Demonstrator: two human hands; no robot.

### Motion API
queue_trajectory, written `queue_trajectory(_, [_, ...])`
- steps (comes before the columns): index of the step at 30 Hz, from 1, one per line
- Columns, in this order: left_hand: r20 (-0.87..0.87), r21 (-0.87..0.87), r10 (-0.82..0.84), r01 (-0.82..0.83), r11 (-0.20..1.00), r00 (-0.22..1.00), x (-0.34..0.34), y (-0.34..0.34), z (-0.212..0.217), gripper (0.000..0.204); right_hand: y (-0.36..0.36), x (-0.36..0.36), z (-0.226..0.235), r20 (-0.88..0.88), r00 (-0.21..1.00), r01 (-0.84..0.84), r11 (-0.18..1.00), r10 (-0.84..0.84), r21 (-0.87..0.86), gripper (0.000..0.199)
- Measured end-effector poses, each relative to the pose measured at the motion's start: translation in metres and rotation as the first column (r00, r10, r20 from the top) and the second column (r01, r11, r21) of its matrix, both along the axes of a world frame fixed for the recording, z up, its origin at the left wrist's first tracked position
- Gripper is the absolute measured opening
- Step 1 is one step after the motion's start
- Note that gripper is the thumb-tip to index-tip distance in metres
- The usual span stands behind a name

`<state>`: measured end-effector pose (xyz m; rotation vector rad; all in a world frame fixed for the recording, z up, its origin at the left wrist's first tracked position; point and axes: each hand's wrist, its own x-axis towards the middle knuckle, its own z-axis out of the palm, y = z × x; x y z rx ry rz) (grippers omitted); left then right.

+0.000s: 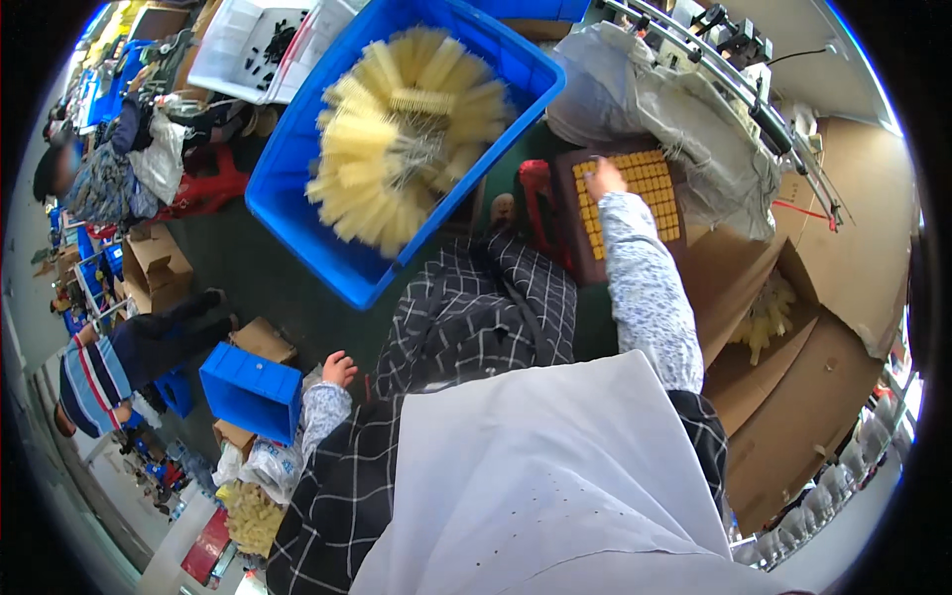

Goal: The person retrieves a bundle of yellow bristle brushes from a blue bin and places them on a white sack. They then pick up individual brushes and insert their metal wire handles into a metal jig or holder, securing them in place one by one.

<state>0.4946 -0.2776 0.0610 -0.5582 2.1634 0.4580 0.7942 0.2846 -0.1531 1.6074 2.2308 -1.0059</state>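
My right hand (pixel 605 179) reaches out over a seat mat (pixel 650 193) of yellow-orange tiles on a dark maroon pad. It lies at or just above the tiles. Its fingers look bent and are too small to make out. My left hand (pixel 340 370) is held out low on the left, with nothing in it and its fingers apart. A blue bin (pixel 297 238) stands in front of me. Cream-bristled brushes (pixel 382 203) with thin wire stems fill it, fanned out in a ring with the stems toward the middle.
A smaller blue crate (pixel 251 390) lies tipped near my left hand, beside plastic bags (pixel 270 468). An opened cardboard box (pixel 823 387) with more brushes is on the right. A white tub (pixel 248 50) holds black pieces. Two people (pixel 109 372) are farther off at left.
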Motion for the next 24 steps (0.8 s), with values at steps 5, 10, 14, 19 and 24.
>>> queue_trajectory(5, [-0.105, 0.138, -0.218, 0.231, 0.963, 0.97, -0.021, 0.071, 0.006, 0.046, 0.006, -0.029, -0.065, 0.158, 0.965, -0.191, 0.974, 0.21, -0.125, 0.065])
queue_trajectory(10, [-0.174, 0.192, -0.23, 0.262, 0.946, 0.957, -0.034, 0.125, 0.025, 0.052, 0.006, -0.02, -0.06, 0.231, 0.905, -0.357, 0.933, 0.358, -0.049, 0.065])
queue_trajectory(14, [-0.208, 0.168, -0.086, 0.122, 0.978, 0.974, -0.055, 0.12, 0.049, 0.054, 0.01, -0.004, -0.059, 0.259, 0.896, -0.335, 0.932, 0.36, -0.137, 0.065])
queue_trajectory(19, [-0.381, 0.201, 0.008, 0.074, 0.977, 0.925, -0.111, 0.136, 0.064, 0.05, 0.036, 0.019, -0.026, 0.269, 0.927, -0.118, 0.886, 0.26, -0.448, 0.066])
queue_trajectory(24, [-0.753, 0.242, -0.295, 0.664, 0.708, 0.589, -0.184, 0.369, 0.078, 0.045, 0.065, 0.047, -0.028, 0.157, 0.982, 0.003, 0.834, 0.101, -0.552, 0.053])
